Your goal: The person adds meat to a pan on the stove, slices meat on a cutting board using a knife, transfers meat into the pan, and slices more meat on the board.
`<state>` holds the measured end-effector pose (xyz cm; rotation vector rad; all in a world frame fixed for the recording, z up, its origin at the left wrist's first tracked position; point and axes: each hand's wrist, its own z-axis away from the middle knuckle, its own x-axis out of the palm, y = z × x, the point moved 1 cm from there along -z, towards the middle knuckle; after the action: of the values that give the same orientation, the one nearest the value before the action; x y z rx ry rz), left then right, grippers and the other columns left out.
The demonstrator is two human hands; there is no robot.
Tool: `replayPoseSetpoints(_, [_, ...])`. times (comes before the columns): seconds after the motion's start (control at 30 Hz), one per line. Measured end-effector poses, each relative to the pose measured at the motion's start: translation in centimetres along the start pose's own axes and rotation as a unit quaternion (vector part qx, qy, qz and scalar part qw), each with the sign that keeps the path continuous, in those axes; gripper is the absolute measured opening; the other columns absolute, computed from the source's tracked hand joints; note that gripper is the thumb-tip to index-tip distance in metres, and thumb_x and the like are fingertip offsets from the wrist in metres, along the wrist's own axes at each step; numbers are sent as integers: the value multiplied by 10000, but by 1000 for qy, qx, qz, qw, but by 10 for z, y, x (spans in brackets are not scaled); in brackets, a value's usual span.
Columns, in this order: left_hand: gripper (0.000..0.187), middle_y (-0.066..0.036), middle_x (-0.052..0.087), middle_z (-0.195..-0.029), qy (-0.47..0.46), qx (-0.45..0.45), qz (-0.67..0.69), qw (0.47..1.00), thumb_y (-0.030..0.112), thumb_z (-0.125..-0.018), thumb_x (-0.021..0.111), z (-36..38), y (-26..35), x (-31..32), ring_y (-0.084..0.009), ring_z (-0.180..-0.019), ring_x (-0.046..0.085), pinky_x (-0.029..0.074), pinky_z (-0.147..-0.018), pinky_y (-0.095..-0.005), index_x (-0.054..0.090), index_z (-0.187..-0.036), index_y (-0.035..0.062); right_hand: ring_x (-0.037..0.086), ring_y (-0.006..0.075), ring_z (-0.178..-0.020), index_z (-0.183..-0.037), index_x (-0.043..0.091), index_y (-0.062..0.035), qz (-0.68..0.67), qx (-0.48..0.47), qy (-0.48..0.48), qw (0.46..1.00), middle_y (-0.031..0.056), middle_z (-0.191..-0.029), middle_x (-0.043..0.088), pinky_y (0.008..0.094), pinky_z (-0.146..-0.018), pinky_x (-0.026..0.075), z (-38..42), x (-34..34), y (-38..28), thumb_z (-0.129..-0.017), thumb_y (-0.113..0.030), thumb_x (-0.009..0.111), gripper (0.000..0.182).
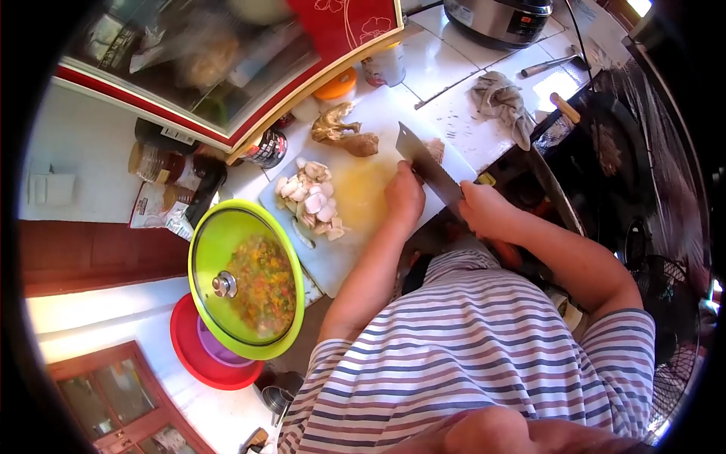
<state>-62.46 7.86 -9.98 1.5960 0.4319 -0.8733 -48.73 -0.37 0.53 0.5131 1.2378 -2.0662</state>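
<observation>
My right hand (484,208) is closed around the handle of a cleaver (428,165), whose broad blade slants up and away over the cutting board (363,181). Close beside the blade, my left hand (404,195) rests on the board with its fingers curled; what they press on is hidden. A brown sliced piece of food (435,148) shows past the blade's far side. To the left lies a pile of pale chopped pieces (314,197). Behind it sits a brown, wrinkled, meat-like chunk (344,132).
A lime-green bowl with a glass lid (246,280) holds mixed chopped food, above a red basin (189,340). A grey cloth (501,102), a rice cooker (499,21) and a black wok (605,144) stand to the right. A red-framed cabinet (302,79) overhangs the counter.
</observation>
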Motion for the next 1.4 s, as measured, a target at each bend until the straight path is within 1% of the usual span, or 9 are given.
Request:
replayPoseSetpoints(0.27, [181, -232, 610, -826, -64, -36, -33, 997, 52, -811, 441, -5, 10, -12, -420, -803, 576, 443, -705, -491, 460, -985, 5, 590, 316, -482, -800, 468, 57, -25, 47, -35, 998, 214, -632, 566, 410, -525, 492, -9, 8, 1, -841, -83, 453, 147])
replayPoseSetpoints(0.37, [181, -238, 609, -839, -80, -31, -26, 996, 62, -814, 439, -7, 10, -13, -422, -812, 575, 446, -704, -491, 469, -983, 5, 611, 334, -563, -808, 488, 61, 153, -76, -44, 984, 224, -658, 580, 422, -582, 493, -23, 22, 10, -822, -89, 479, 151])
replayPoseSetpoints(0.43, [174, -241, 608, -845, -80, -31, -27, 996, 82, -822, 437, -8, 10, -14, -425, -817, 574, 444, -706, -492, 476, -976, 9, 621, 354, -673, -806, 512, 53, 111, -22, 43, 993, 237, -694, 595, 430, -638, 486, -29, 24, -1, -804, -99, 493, 153])
replayPoseSetpoints(0.57, [163, -241, 606, -844, -50, 7, 8, 999, 96, -828, 432, -7, 3, -8, -428, -809, 573, 440, -704, -498, 472, -967, 19, 616, 375, -695, -801, 520, 42, 26, 33, -5, 999, 249, -730, 604, 439, -641, 484, -56, 22, -10, -799, -97, 486, 143])
replayPoseSetpoints(0.67, [133, -249, 596, -800, -36, -4, -7, 999, 88, -801, 477, -3, 3, -4, -450, -777, 557, 428, -660, -509, 462, -916, 24, 612, 377, -631, -837, 528, 47, 86, -70, 136, 984, 239, -709, 605, 447, -625, 485, -88, 37, 4, -796, -83, 475, 146])
replayPoseSetpoints(0.87, [122, -245, 598, -825, -26, 2, -16, 1000, 102, -837, 428, -3, -2, -4, -443, -770, 564, 425, -671, -520, 446, -935, 34, 607, 340, -549, -934, 514, 72, -57, -18, 89, 994, 224, -656, 593, 428, -545, 495, -104, 20, -2, -819, -72, 438, 199])
replayPoseSetpoints(0.93, [122, -239, 598, -806, -44, -10, -45, 998, 79, -828, 430, 0, 0, -3, -437, -765, 567, 426, -675, -516, 439, -935, 22, 552, 254, -433, -873, 445, 54, -62, -58, 71, 994, 160, -582, 540, 372, -411, 460, -71, 10, 3, -854, -99, 417, 157])
replayPoseSetpoints(1.03, [117, -229, 599, -790, -36, -11, -25, 999, 55, -815, 430, 2, 2, -4, -427, -773, 570, 430, -686, -503, 439, -924, 13, 548, 226, -431, -889, 428, 42, -51, 0, -16, 999, 140, -580, 537, 352, -415, 458, -38, 0, 5, -872, -112, 418, 155])
replayPoseSetpoints(1.4, [110, -228, 599, -799, -58, -24, -32, 998, 43, -809, 429, -2, 10, -8, -427, -788, 565, 432, -700, -490, 445, -909, 0, 544, 212, -429, -814, 411, 44, -109, 58, -81, 989, 132, -576, 535, 340, -408, 447, -7, -6, 1, -881, -91, 419, 152])
